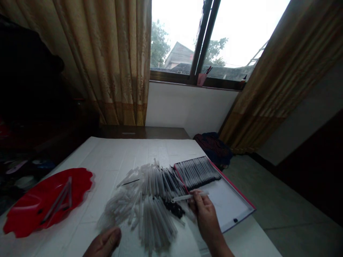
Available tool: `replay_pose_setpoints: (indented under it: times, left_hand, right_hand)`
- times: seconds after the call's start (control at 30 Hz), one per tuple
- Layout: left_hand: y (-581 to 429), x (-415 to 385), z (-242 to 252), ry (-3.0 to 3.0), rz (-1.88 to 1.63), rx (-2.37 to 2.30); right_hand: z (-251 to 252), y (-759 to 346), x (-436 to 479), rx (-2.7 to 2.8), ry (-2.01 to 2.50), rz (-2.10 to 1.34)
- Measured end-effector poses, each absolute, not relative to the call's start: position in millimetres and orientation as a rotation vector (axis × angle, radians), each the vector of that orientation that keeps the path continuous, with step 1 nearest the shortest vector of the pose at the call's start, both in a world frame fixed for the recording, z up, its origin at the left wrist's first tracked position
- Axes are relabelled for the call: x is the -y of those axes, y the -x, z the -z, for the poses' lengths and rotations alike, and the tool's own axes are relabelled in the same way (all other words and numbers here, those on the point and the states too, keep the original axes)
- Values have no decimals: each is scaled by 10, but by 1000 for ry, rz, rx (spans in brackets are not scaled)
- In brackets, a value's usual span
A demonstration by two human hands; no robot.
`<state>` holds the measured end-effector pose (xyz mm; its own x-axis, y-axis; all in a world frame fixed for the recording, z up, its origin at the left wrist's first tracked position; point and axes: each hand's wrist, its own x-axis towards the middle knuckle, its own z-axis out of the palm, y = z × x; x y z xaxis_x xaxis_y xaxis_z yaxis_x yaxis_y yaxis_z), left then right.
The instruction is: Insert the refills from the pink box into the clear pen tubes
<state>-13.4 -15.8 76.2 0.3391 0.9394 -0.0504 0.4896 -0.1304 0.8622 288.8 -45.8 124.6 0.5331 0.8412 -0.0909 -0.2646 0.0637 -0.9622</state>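
My right hand is closed on a slim translucent plastic tube, held nearly level between thumb and fingers. Below it lies the near part of a shallow red-edged box. A row of similar tubes with black ends fills the far part of that box. My left hand is at the bottom edge, its visible fingers curled together and nothing seen in them. Just beyond it spreads a pile of loose clear tubes, with small black pieces among them and a thin dark stick on top.
On the left of the white table lies a red wavy-rimmed plate holding a few tubes. Dark cloth is heaped beyond the right corner. A pink cup stands on the windowsill between patterned curtains.
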Motion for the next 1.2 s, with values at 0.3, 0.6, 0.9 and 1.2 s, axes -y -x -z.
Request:
replay_pose_setpoints:
  times: [0.3, 0.6, 0.9, 1.2]
  left_hand:
    - [110, -217, -960, -2669, -950, -1504]
    - [161, -184, -706, -2806, -1010, -1540]
    - [183, -113, -651, -2773, -1249, -1488]
    - [194, -159, -693, -2886, -1243, -1450]
  right_hand:
    - [-1191, -2606, 401, 889, 1373, -963]
    - [-990, -2661, 529, 894, 1411, -890]
    - [-655, -2655, 703, 1476, 1501, -331]
    - [-568, -2618, 733, 1793, 1551, 45]
